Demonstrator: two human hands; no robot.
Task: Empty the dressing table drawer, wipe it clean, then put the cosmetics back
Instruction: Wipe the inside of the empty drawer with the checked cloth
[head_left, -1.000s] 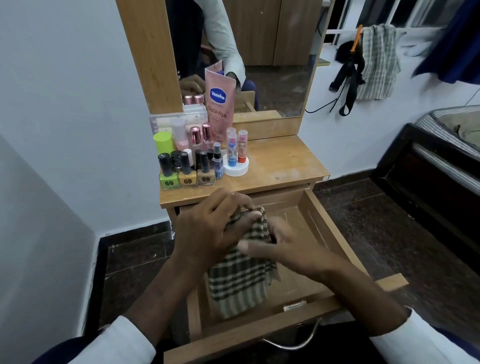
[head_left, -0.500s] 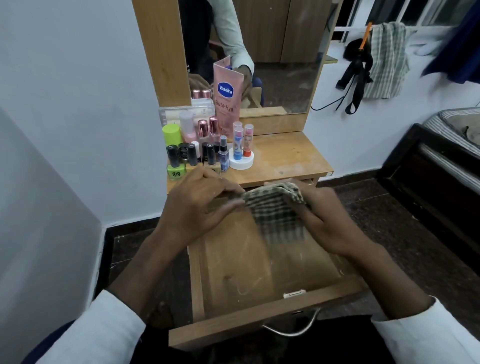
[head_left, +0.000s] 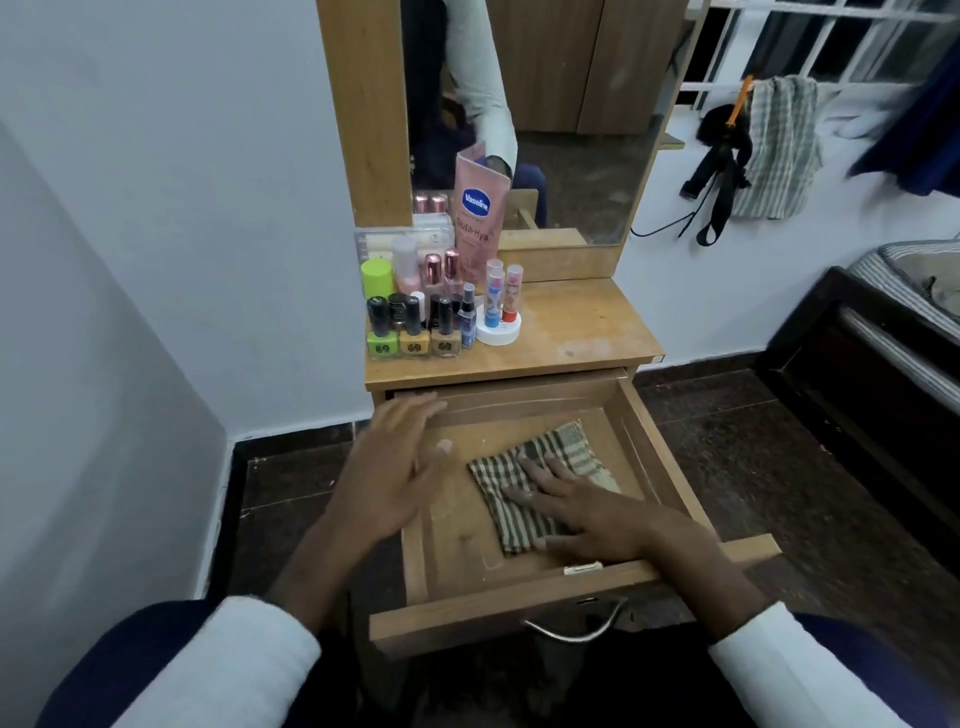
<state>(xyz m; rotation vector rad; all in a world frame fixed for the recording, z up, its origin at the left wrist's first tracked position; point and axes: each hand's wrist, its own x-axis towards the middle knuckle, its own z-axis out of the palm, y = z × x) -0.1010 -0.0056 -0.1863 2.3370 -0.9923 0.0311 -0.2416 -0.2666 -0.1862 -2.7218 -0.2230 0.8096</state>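
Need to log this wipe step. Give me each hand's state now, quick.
Left hand: open, fingers spread, holding nothing, above the drawer's left side.
Right hand: open and flat, pressing the checked cloth onto the drawer floor.

Count, head view.
Hands: 2 — left hand (head_left: 387, 475), right hand (head_left: 587, 506), both flat with fingers spread.
Drawer (head_left: 524, 592): 1, pulled out.
Checked cloth (head_left: 524, 486) inside drawer: 1, under the right hand.
Second checked cloth (head_left: 779, 145), hanging by the window: 1.
On the counter (head_left: 582, 332):
- square nail polish bottles (head_left: 413, 332), front row: 3 (one green, two tan).
- pink tube (head_left: 477, 218): 1.
- lime-green cap (head_left: 377, 278): 1.
- rose-gold capped items (head_left: 439, 270): 2.
- lip balm sticks (head_left: 506, 296) on a round white base: 3.
- small dark spray bottle (head_left: 467, 322): 1.
Further small bottles behind the front row: count cannot be told.
Mirror (head_left: 545, 104): 1.
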